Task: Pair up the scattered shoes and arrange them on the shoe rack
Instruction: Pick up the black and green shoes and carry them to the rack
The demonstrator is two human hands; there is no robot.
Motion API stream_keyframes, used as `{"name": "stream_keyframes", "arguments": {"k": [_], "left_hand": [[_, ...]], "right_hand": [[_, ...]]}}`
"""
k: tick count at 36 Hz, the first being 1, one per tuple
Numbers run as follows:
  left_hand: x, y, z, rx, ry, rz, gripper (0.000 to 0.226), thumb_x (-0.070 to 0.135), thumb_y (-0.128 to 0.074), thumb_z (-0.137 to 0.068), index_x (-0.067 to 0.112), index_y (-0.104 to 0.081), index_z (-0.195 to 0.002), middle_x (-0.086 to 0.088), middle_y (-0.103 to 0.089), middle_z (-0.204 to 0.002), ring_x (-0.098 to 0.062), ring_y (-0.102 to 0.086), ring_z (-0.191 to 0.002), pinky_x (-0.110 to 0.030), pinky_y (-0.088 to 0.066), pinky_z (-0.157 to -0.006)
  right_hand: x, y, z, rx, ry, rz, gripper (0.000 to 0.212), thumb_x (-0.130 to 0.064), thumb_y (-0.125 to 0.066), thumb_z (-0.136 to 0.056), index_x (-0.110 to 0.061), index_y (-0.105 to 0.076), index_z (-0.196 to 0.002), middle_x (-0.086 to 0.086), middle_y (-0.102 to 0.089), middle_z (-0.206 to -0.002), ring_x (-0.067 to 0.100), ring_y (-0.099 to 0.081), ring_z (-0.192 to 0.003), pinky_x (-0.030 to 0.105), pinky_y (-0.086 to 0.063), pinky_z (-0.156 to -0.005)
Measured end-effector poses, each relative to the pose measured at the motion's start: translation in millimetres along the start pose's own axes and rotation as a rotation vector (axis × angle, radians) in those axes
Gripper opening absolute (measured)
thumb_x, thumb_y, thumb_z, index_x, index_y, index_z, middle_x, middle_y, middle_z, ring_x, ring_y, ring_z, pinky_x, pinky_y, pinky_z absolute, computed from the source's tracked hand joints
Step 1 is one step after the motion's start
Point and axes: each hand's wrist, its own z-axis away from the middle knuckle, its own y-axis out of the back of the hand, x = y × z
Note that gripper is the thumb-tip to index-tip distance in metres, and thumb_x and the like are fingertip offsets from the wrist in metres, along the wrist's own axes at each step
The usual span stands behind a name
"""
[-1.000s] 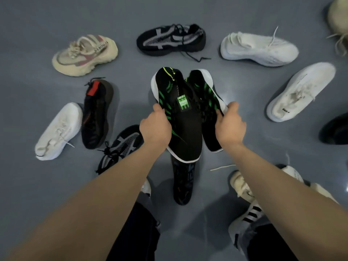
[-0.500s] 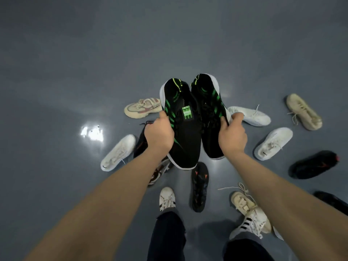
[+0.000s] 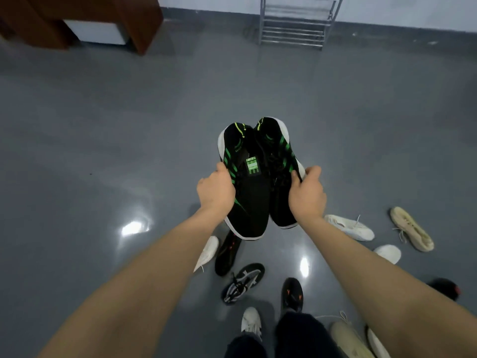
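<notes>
Out in front of me, raised well above the grey floor, I carry the matched pair of black sneakers with green stripes: my left hand has its fingers curled round the side of the left sneaker, and my right hand pinches the edge of the right sneaker near its collar. They sit side by side and touching, toes toward me, heels pointing away, so that I judge I can slide them onto a shelf together as a pair. At the far wall, a little right of centre, stands the metal shoe rack, well apart from my hands; its shelves look bare, though blur makes that hard to tell. Near my feet the unpaired shoes lie scattered: a black and grey trainer, a black shoe with orange marks, and off to the right a white sneaker and a cream one.
</notes>
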Motion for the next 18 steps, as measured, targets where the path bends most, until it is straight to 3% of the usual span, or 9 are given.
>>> {"name": "stream_keyframes", "arguments": {"k": [8, 13, 18], "left_hand": [[11, 60, -32, 0.021, 0.022, 0.025, 0.011, 0.003, -0.038, -0.096, 0.006, -0.044, -0.105, -0.013, -0.065, -0.093, -0.025, -0.045, -0.066, -0.032, -0.031, -0.064], [31, 92, -78, 0.054, -0.002, 0.038, 0.012, 0.004, -0.039, -0.095, 0.005, -0.045, -0.106, -0.011, -0.063, -0.093, -0.03, -0.059, -0.078, -0.031, -0.031, -0.063], [55, 115, -135, 0.095, 0.011, 0.048, 0.012, 0.001, -0.039, -0.093, 0.011, -0.033, -0.09, -0.002, -0.046, -0.067, -0.021, -0.042, -0.057, -0.028, -0.022, -0.048]], "right_hand": [[-55, 25, -36, 0.008, 0.08, -0.005, 0.02, -0.031, -0.039, -0.099, -0.013, -0.031, -0.095, 0.009, -0.059, -0.081, 0.033, -0.056, -0.074, 0.044, -0.046, -0.078], [-90, 41, -84, 0.016, 0.148, 0.048, 0.017, -0.029, -0.037, -0.1, -0.014, -0.033, -0.093, 0.004, -0.056, -0.079, 0.029, -0.052, -0.071, 0.043, -0.043, -0.081], [-121, 44, -137, 0.052, 0.155, 0.06, 0.018, -0.029, -0.035, -0.1, -0.015, -0.032, -0.091, 0.003, -0.055, -0.075, 0.028, -0.048, -0.067, 0.042, -0.04, -0.08]]}}
